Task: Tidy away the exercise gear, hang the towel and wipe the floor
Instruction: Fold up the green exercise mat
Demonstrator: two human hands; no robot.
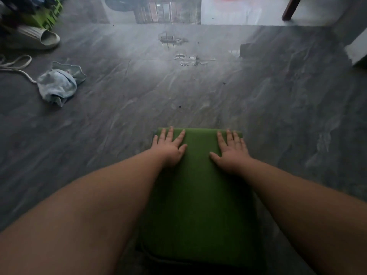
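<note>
While both arms reach forward, the green exercise mat (198, 195) lies lengthwise on the grey marbled floor (198, 92), running from the bottom of the view to a far end that looks rolled or folded over.

Left hand (169, 148): flat, fingers spread and straight, pressing the mat's far left corner; fingertips reach the far edge.
Right hand (233, 151): flat, fingers spread and straight, pressing the far right corner; outer fingers lie at the mat's right edge.

Open room: bare floor ahead of the mat's far edge and on both of its long sides.

Around:
- Light blue towel (59, 84), crumpled, on the floor far left, well apart from the mat.
- White cord (17, 65), looped on the floor, one end touching the towel.
- Pale slipper (33, 37), upper left, on its side, opening facing right.
- Green crate (48, 16) behind the slipper, holding dark items.
- Water puddles (188, 58) on the floor straight ahead, far from the mat, reflecting light.
- Dark flat object (252, 49) right of the puddles; what it is cannot be told.
- Dark furniture leg (291, 8), top right.

Hidden or cut off: the mat's near end is in shadow, its near corners covered by the forearms; a pale cord-like line at its near left edge is too dim to identify. The crate is cut off by the frame.
</note>
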